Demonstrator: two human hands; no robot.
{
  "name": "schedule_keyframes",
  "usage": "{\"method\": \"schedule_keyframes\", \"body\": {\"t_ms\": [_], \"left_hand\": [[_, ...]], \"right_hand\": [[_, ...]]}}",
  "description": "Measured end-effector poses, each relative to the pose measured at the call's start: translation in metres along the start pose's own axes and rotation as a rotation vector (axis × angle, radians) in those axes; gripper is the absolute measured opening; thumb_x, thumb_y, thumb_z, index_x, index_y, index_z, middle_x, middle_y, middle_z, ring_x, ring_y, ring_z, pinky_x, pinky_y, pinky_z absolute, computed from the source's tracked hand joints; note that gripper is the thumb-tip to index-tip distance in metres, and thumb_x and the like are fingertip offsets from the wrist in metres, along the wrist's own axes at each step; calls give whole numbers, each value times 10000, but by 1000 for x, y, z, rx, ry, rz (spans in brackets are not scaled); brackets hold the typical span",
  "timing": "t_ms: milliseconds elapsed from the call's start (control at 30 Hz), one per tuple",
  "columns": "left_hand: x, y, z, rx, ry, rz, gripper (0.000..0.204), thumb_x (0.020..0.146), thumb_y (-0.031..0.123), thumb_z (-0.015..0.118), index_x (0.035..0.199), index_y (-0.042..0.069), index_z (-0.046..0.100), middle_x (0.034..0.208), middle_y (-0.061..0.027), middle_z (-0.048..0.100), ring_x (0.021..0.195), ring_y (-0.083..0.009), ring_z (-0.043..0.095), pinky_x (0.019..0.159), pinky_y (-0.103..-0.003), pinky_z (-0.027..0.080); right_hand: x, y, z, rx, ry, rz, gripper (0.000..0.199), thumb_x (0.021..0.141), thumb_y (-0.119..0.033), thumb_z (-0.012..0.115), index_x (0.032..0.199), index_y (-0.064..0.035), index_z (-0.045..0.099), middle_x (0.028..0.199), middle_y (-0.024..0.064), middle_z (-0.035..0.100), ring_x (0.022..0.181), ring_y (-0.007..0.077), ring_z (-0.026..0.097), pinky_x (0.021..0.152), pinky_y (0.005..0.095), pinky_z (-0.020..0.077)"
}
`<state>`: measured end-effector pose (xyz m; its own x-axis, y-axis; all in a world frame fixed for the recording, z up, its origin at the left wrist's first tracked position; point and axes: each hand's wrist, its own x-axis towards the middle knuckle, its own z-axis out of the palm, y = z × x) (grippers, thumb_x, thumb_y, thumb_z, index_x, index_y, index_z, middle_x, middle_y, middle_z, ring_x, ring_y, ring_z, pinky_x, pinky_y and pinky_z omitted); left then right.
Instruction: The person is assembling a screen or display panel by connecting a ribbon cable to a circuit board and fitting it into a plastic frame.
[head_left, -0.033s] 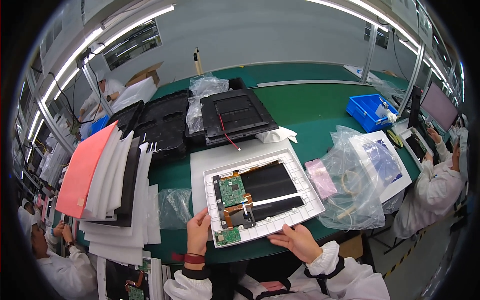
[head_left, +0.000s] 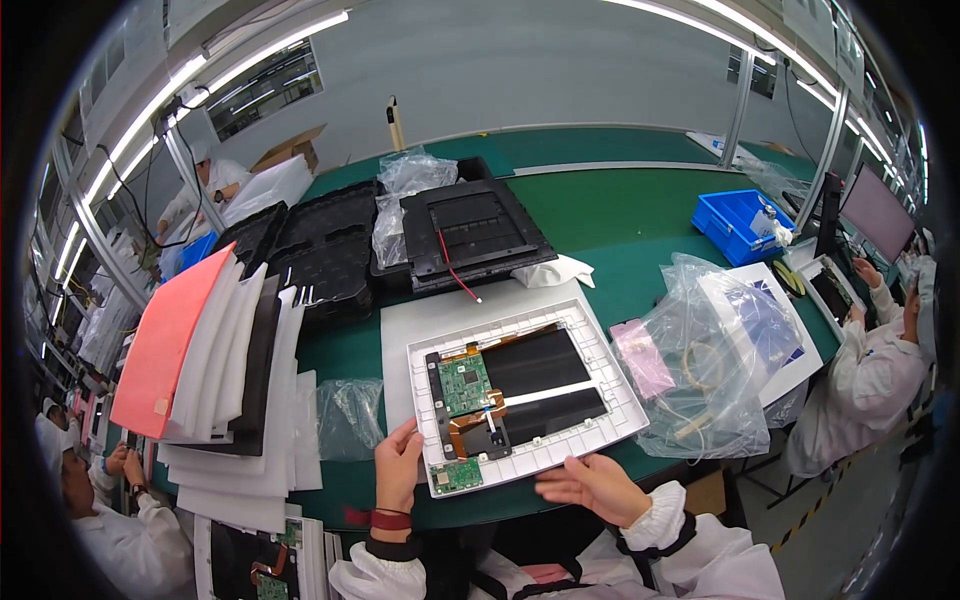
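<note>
Panel: a white frame point(head_left: 520, 400) is laid face-down on a white sheet, near the front edge of the green worktop point(head_left: 640, 215).
Fitted: two green circuit boards point(head_left: 466, 385) and an orange ribbon are seen seated on the black back (screws cannot be made out).
Left: no cover is on it yet; a black cover point(head_left: 475, 235) lies well apart.
Left hand point(head_left: 398, 468): its grip is closed lightly on the frame's near-left edge.
Right hand point(head_left: 590, 487): held open just off the near edge, nothing gripped.
Blue bin point(head_left: 735, 225): small parts, too small to tell.
Clear bag point(head_left: 705, 360): a coiled cable is held inside.
</note>
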<state>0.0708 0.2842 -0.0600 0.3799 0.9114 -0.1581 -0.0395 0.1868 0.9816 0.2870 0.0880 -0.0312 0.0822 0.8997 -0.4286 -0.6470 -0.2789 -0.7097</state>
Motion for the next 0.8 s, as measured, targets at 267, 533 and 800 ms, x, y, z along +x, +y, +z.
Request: {"method": "schedule_keyframes", "body": {"t_ms": [267,533,800], "left_hand": [[-5,7,3,62,39,34,381,809,-28,532,1187,-39,481,901,-91,620,777,-109,584,718,-221,468],[-8,-4,8,316,115,128,395,744,-69,565,1133,-7,530,954,-84,565,777,-93,551,707,-219,477],[-8,-3,0,118,167,82,373,719,-82,570,1084,-27,520,1017,-84,527,748,-100,538,657,-216,475]], "right_hand": [[12,-116,51,-404,-69,-175,309,927,-211,522,1119,23,459,1003,164,595,831,216,646,746,293,544],[213,-172,24,-26,292,-265,568,945,-228,473,1320,109,212,1238,278,421,1132,358,490,956,402,447],[266,-166,20,371,188,-396,443,900,-110,544,1203,120,317,1187,236,430,1115,364,483,921,451,482]]}}
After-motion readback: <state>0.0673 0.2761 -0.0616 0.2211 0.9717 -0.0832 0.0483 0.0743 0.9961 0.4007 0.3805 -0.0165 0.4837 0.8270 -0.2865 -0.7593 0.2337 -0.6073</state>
